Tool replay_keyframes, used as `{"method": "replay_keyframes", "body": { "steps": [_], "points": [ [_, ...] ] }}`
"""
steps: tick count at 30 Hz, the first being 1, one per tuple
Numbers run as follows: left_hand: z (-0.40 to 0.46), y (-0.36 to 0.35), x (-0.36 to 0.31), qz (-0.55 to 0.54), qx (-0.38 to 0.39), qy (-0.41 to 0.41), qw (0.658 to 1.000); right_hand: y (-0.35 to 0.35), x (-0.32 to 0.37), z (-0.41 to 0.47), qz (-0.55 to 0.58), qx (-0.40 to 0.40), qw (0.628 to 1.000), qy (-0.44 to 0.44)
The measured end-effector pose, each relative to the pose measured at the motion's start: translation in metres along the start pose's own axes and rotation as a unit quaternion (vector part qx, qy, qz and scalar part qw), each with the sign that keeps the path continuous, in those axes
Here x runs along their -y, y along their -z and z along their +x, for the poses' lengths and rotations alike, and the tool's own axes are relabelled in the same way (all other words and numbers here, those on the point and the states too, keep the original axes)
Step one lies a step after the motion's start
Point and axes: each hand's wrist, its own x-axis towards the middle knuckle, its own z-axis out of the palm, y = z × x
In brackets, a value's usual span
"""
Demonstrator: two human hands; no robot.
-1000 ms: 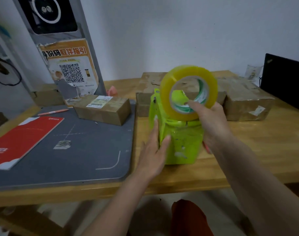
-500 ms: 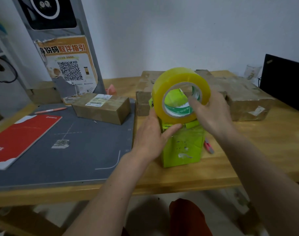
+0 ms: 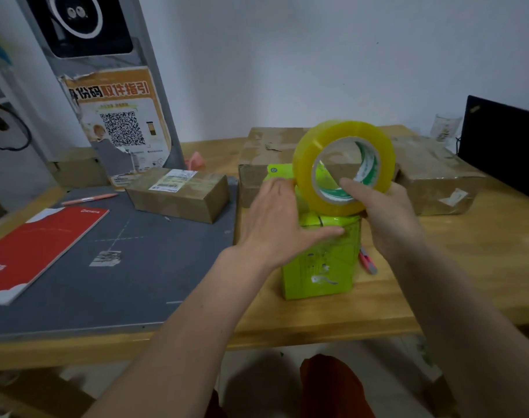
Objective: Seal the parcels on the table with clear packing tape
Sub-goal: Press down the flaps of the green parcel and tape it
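Fingers [image 3: 352, 188] of the right hand [image 3: 390, 218] are hooked through the core of the tape roll [image 3: 344, 164], with the rest of the hand curled under its rim, so the roll is held on edge just above the top of the green box [image 3: 320, 260]; fingers of the left hand [image 3: 275, 224] are laid out nearly straight and slightly apart, pressed flat on the box's top and near face, the thumb stretched across toward three o'clock; whether a free tape end is trapped beneath that palm cannot be told. The green box stands near the front edge of the wooden table [image 3: 483, 267], at about five o'clock from the large brown parcel [image 3: 266, 164] behind it; a second wrapped parcel [image 3: 435, 179] lies at three o'clock of the roll, and a small labelled box [image 3: 181, 194] sits on the grey mat [image 3: 106, 282] at nine o'clock. The step in hand is judged to be the laying of a strip over the green box's top seam; it would be done well if the tape end were anchored firmly on the near face, the roll drawn toward twelve o'clock under steady tension and kept square to the seam, and the strip smoothed down behind it by the flat hand so that no creases are trapped; the box should be steadied throughout, since it looks light and tall enough to tip.
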Motion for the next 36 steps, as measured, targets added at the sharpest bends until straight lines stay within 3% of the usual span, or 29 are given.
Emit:
{"method": "replay_keyframes", "body": {
  "steps": [5,10,14,20,25,31,36],
  "points": [
    [0.005,-0.006,0.002,0.016,0.068,-0.001,0.998,0.012,0.01,0.009,-0.08,-0.009,0.996,0.032],
    [0.002,0.001,-0.003,0.057,0.077,-0.009,0.995,0.038,0.013,0.021,0.119,0.021,0.987,-0.105],
    [0.003,0.001,-0.007,0.052,0.077,-0.006,0.996,0.044,-0.001,0.019,0.2,0.028,0.969,-0.142],
    [-0.001,0.005,-0.002,0.053,0.095,-0.002,0.994,0.048,0.013,0.035,0.117,0.032,0.989,-0.079],
    [-0.001,0.004,-0.006,0.064,0.096,-0.013,0.993,0.065,-0.009,0.037,0.159,0.002,0.979,-0.126],
    [0.0,0.003,-0.004,0.066,0.094,-0.015,0.993,0.074,-0.009,0.044,0.104,-0.007,0.991,-0.085],
    [-0.001,0.0,0.003,0.042,0.091,0.0,0.995,0.075,-0.038,0.028,0.135,-0.04,0.98,-0.138]
  ]
}}
